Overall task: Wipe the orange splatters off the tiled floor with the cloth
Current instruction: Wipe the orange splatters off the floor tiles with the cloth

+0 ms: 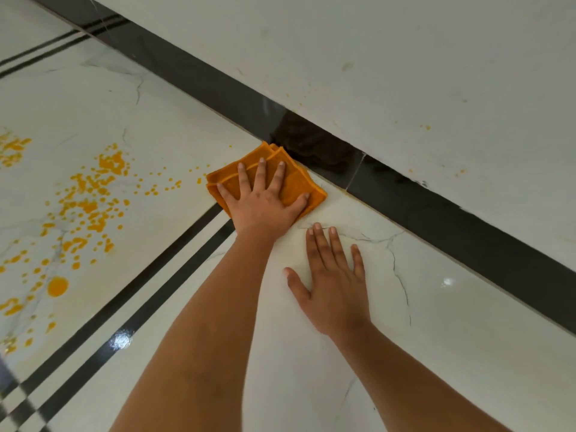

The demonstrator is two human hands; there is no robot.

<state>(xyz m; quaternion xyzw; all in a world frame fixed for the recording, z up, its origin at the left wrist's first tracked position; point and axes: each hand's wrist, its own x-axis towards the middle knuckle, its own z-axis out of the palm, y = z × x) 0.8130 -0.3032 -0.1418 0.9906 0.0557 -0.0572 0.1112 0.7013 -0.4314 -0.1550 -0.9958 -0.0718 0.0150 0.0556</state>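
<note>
A folded orange cloth (296, 182) lies on the white marble-look floor tile, close to the black skirting strip. My left hand (265, 204) presses flat on it, fingers straight and spread. My right hand (333, 285) rests palm down on the bare tile (436, 322) just to the right of the cloth, fingers straight, holding nothing. Orange splatters (90, 207) cover the tile to the left of the cloth, with a larger round drop (57, 286) nearer me and a smaller patch (12, 148) at the far left.
A black skirting strip (436, 210) runs diagonally along the foot of a white wall (405, 57), which carries a few faint orange specks (425, 127). Two black inlay lines (131, 310) cross the floor between me and the splatters. Black-and-white checks (18, 403) show at the bottom left.
</note>
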